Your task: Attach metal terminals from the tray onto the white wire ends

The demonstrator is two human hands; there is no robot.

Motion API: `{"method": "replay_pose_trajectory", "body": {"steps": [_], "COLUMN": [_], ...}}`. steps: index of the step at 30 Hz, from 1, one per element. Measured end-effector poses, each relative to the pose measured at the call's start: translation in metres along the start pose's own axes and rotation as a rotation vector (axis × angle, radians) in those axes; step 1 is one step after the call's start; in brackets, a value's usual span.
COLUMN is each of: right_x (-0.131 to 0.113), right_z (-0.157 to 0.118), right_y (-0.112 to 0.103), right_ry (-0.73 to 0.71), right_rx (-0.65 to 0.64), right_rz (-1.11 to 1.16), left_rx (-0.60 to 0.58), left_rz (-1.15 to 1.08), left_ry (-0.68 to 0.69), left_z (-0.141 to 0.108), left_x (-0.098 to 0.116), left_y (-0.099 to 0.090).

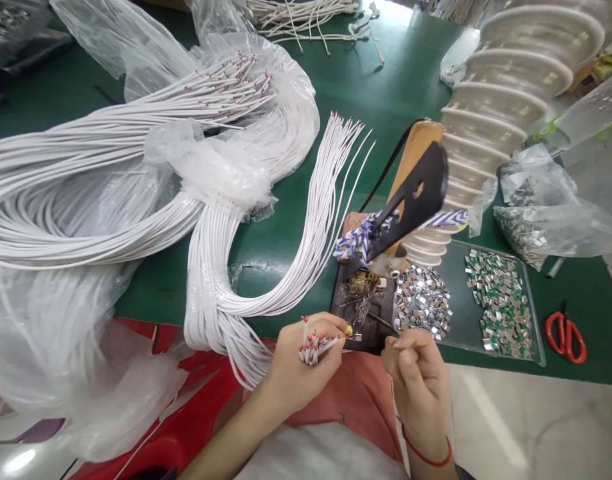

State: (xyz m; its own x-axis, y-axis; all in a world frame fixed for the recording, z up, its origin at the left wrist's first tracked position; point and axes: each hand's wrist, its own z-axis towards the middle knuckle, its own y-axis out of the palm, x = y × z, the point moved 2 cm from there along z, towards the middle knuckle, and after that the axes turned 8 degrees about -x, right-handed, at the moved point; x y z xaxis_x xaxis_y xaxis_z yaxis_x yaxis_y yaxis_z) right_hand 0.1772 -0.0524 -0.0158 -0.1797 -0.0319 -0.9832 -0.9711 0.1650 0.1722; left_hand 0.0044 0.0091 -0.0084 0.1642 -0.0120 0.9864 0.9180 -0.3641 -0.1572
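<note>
My left hand [306, 363] is closed round a bunch of white cables [313, 350] with red-tipped ends, and a yellow covering shows at one fingertip. To its right, my right hand [419, 373] pinches a thin dark tool [383, 323] that points left over a dark work tray [339, 300]. A small metal piece lies near the left fingertips. Small silvery connectors [423, 303] are heaped beside the dark tray, and green-and-silver connectors [501, 303] lie farther right in a clear tray [539, 333].
Long bundles of white cable [86, 147] in plastic cover the left of the green table [593, 300]. A ribbed hose [506, 87] and a black bracket [416, 190] rise behind the dark tray. Red scissors [566, 337] and bagged parts [526, 230] are at right.
</note>
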Motion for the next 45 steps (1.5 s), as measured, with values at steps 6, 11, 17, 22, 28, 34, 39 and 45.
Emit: {"method": "replay_pose_trajectory", "body": {"steps": [6, 11, 17, 22, 28, 34, 39, 45], "right_x": [0.000, 0.001, 0.004, 0.002, 0.000, 0.001, 0.006, 0.008], "right_z": [0.008, 0.011, 0.011, 0.013, 0.014, 0.012, 0.004, 0.003], "right_y": [0.010, 0.016, 0.020, 0.021, 0.022, 0.017, 0.005, 0.006], "right_ry": [-0.061, -0.107, -0.109, -0.129, -0.142, -0.208, -0.191, -0.196], "right_rx": [-0.086, -0.060, -0.026, -0.027, -0.036, -0.057, -0.053, -0.050], "right_rz": [-0.330, -0.328, -0.271, -0.257, -0.295, -0.397, -0.499, -0.523], "left_rx": [-0.003, -0.003, 0.015, 0.016, 0.019, 0.039, 0.044, 0.041], "left_rz": [0.021, 0.050, 0.076, 0.057, 0.058, 0.061, -0.029, -0.039], "left_ry": [-0.018, -0.004, 0.032, 0.053, 0.049, -0.035, -0.056, -0.044], "left_z": [-0.001, -0.001, 0.000, -0.002, -0.003, 0.001, -0.001, -0.001], "left_x": [-0.001, -0.003, 0.002, 0.003, 0.007, 0.009, -0.001, -0.007], "left_y": [0.000, 0.002, 0.003, 0.003, 0.001, 0.003, 0.007, 0.010]}}
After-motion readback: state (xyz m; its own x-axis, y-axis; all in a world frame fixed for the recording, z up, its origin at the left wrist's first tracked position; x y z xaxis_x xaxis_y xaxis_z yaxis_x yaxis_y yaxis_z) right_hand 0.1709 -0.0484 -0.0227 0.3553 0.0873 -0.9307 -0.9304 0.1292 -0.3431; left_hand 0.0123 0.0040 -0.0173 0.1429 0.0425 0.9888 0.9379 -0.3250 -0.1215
